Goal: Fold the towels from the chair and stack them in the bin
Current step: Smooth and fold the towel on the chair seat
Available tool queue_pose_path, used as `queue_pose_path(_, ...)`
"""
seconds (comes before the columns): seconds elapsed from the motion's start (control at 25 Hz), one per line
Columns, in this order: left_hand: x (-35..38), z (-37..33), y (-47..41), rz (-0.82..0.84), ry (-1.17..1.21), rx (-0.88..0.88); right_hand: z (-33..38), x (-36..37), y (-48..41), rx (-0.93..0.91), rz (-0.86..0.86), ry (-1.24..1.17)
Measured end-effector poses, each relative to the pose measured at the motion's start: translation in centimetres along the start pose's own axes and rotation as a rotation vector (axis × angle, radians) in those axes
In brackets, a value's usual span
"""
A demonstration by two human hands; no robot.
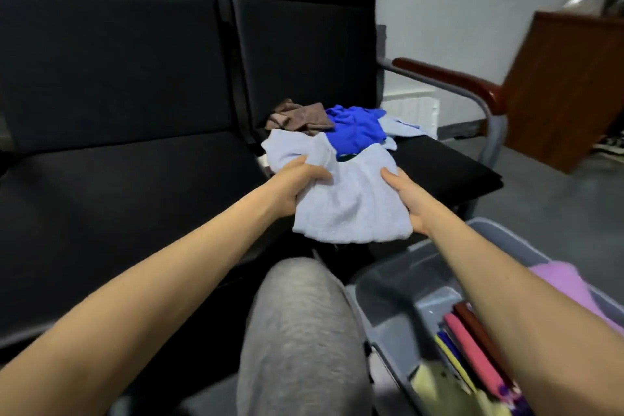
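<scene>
— Where's the pale blue cloth towel?
— Your left hand grips its left edge, your right hand clasps the right; it's stretched between them over the black padded chair seat

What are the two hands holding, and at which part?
Both hold one light blue towel: the left hand grips its bunched left side, the right hand holds its right edge, thumb on top.

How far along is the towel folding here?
Done: a pink towel and others stand folded in the bin. In hand: left hand and right hand hold a pale blue towel. Left: brown towel, royal blue towel and a second pale towel on the chair.
</scene>
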State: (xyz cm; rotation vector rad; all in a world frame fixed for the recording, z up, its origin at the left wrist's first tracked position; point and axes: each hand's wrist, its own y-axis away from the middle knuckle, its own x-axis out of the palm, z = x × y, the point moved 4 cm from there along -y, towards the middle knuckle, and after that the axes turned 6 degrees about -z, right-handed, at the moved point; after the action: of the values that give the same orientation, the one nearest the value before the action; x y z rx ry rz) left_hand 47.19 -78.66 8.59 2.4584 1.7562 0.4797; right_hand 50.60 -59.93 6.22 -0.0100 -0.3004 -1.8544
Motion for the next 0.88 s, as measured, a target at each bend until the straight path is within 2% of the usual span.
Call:
queue_pose_path(0.16,7.4,4.5,-1.8,-0.026,-0.108,-0.024,-1.6,-9.2,3.6,0.016,-0.11,0.011)
queue_pose_path(0.32,14.0,11.4,-2.5,0.08,-0.404,-0.06,-6.3,-17.8,7.9,0.089,-0.285,-0.039)
queue_pose_path(0.44,17.3,16.1,-2.0,0.149,-0.57,-0.112,-11.5,-21.7,11.4,0.171,-0.396,-0.118)
queue_pose_path(0.64,18.6,24.2,-2.3,0.24,-0.672,-0.315,-17.1,-24.7,14.5,0.247,-0.462,-0.202)
queue_pose_path(0.72,18.4,26.3,-2.1,0.321,-0.764,-0.384,-18.9,-25.2,15.4,0.376,-0.522,-0.019)
queue_pose_path(0.76,18.2,27.0,-1.8,0.401,-0.884,-0.395,-20.0,-25.6,15.8,0.493,-0.523,0.108)
queue_pose_path(0.84,17.6,28.1,-1.7,0.559,-1.213,-0.33,-21.6,-25.9,16.4,0.749,-0.439,0.433)
queue_pose_path(0.88,17.5,28.2,-1.6,0.619,-1.312,-0.284,-21.6,-26.0,16.2,0.819,-0.372,0.653)
